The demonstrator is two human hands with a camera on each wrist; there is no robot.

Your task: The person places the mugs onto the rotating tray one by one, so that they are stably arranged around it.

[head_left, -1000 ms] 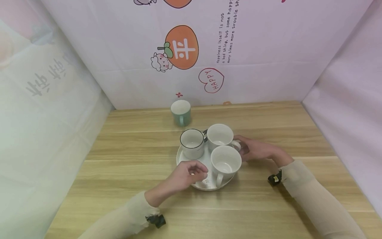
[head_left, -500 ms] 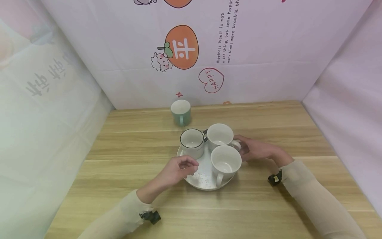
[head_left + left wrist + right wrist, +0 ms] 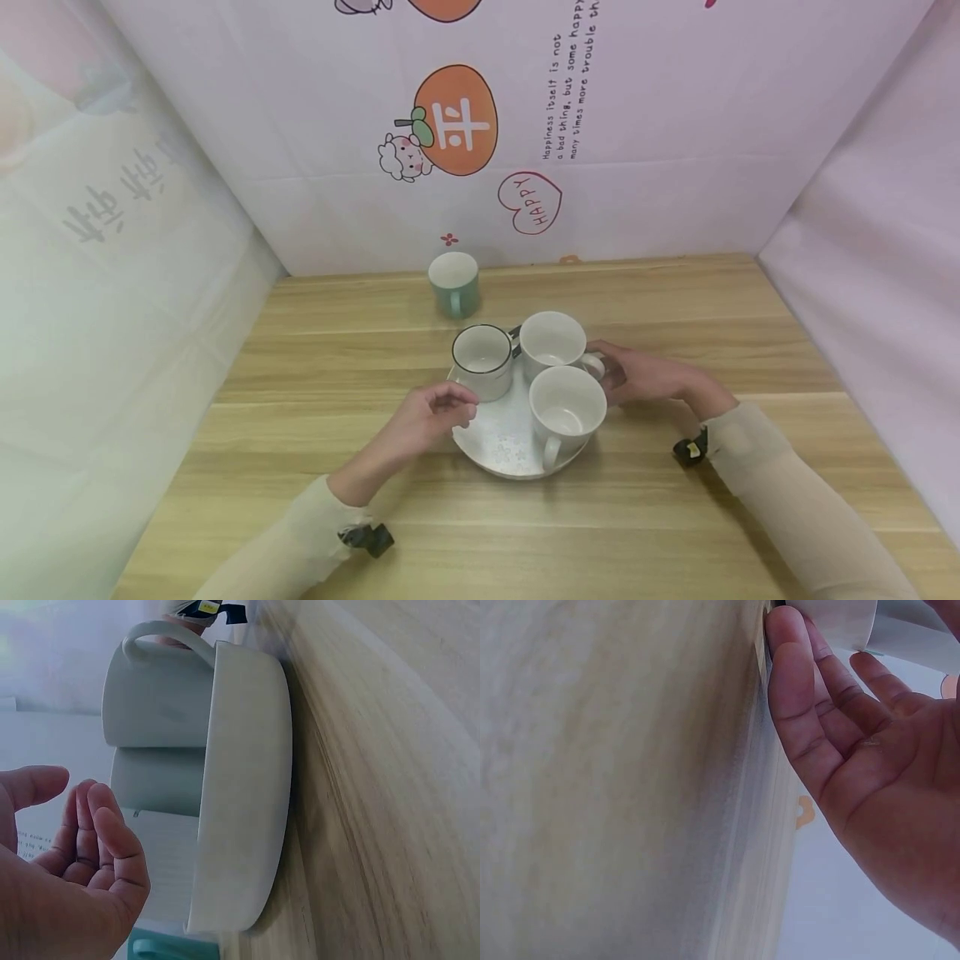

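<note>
A round, deep white plate (image 3: 510, 454) carries three mugs on the wooden table. At its back left is a black-rimmed enamel-style mug (image 3: 484, 379); a white mug (image 3: 553, 337) stands behind another white mug (image 3: 567, 408) with its handle toward me. My left hand (image 3: 435, 417) hovers by the plate's left edge, fingers loosely bent around nothing; the left wrist view shows a gap between hand (image 3: 86, 862) and plate (image 3: 244, 795). My right hand (image 3: 641, 372) is at the plate's right side, fingers (image 3: 791, 675) relaxed against its outer wall. Its thumb is mostly out of the right wrist view.
A pale green mug (image 3: 455, 292) stands behind the plate near the back wall. White printed cloth (image 3: 637, 200) rises at the back, and plain cloth encloses the right side. Wood-grain tabletop (image 3: 315, 375) extends to the left of the plate.
My left hand has drawn back leftward from above the plate to its left edge, uncovering the plate's flower pattern. My right hand, the plate and the mugs stay where they were.
</note>
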